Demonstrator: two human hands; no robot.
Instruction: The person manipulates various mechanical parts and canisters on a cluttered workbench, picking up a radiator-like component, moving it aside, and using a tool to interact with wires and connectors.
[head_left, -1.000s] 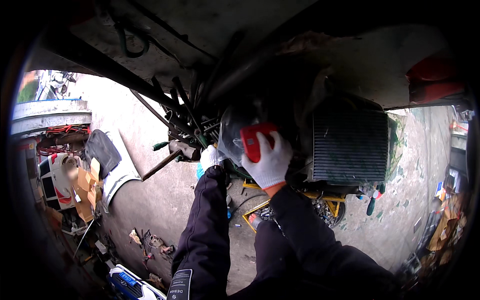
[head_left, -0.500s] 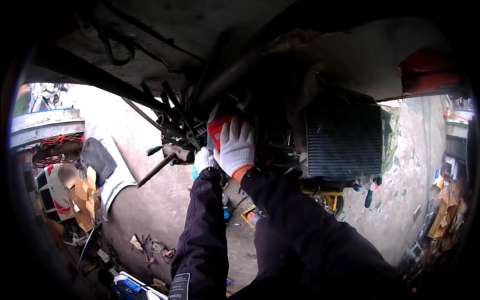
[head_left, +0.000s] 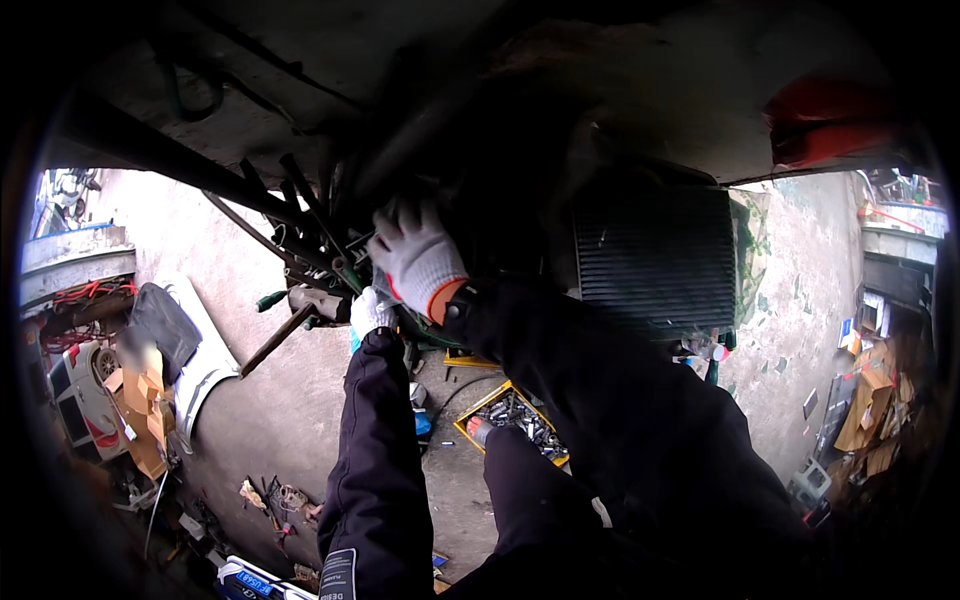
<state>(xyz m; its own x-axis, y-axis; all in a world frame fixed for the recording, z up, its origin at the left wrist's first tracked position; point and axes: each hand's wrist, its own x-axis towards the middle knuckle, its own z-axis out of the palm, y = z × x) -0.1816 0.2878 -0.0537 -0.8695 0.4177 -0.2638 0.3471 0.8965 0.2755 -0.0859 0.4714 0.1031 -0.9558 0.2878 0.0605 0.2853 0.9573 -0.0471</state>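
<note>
My right hand (head_left: 415,250), in a white knit glove with an orange cuff, is open with fingers spread. Its palm covers most of a red flat thing (head_left: 394,288), of which a thin edge shows. Below it to the left, my left hand (head_left: 370,314), also gloved in white, is closed; what its fingers grip is hidden. Greyish see-through plastic (head_left: 378,280) shows between the hands. Just left of them are a green tube end (head_left: 347,275), a hammer-like metal head (head_left: 318,303) with a brown handle (head_left: 277,340), and several dark bars (head_left: 305,190).
A dark ribbed panel (head_left: 655,262) stands to the right. Below lies a yellow tray (head_left: 463,424) of small metal parts, beside my foot. A green screwdriver handle (head_left: 271,300) juts out at left. Cardboard (head_left: 150,400) lies farther left. A dark surface (head_left: 620,100) overhangs above.
The whole view has shifted, so things sit farther left. My right hand has spread its fingers and now covers nearly all of the red thing. My left hand stays closed below it.
</note>
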